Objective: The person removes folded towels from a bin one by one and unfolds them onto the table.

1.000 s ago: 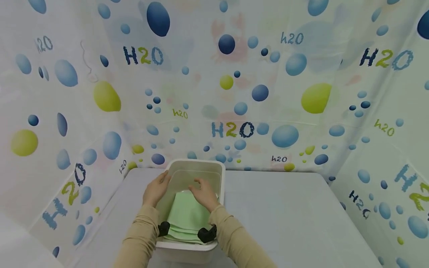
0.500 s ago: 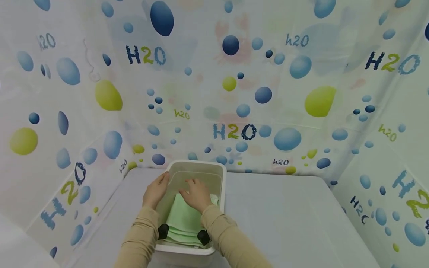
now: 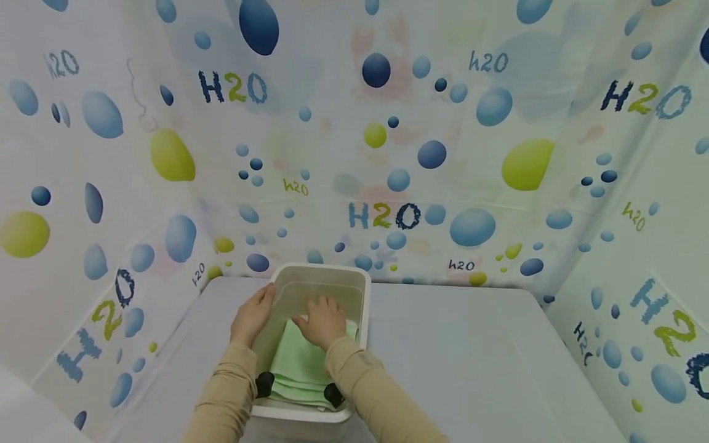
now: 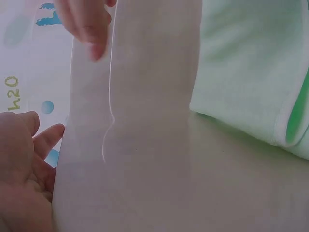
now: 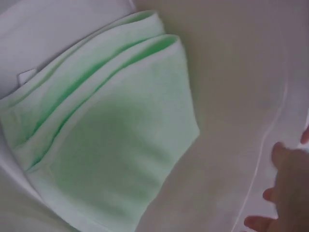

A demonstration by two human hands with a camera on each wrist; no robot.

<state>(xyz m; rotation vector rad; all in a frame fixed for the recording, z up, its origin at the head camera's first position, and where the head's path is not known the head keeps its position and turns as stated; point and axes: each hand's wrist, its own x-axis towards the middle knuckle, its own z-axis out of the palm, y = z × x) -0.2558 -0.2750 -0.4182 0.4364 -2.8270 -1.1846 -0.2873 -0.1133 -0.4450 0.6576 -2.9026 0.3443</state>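
A folded pale green cloth (image 3: 299, 363) with white-edged layers lies in a deep off-white plastic tub (image 3: 362, 301). My left hand (image 3: 252, 314) is at the tub's left rim. Its fingers lie against the outside of the wall, as the left wrist view shows beside the left hand (image 4: 21, 169). Inside the tub, my right hand (image 3: 321, 321) is over the far end of the cloth with its fingers spread toward the back wall. The right wrist view catches the right hand (image 5: 292, 188) beside the tub's wall, apart from the cloth (image 5: 116, 140), holding nothing.
The tub stands on a white-covered table (image 3: 454, 357), left of its middle. A printed curtain (image 3: 332, 154) with blue and yellow drops hangs behind and at both sides. Black wrist mounts (image 3: 335, 395) sit over the tub's near end.
My right hand has moved left and a little down inside the tub, and its fingers have spread. The left hand stays at the rim. The cloth keeps its place in the tub.
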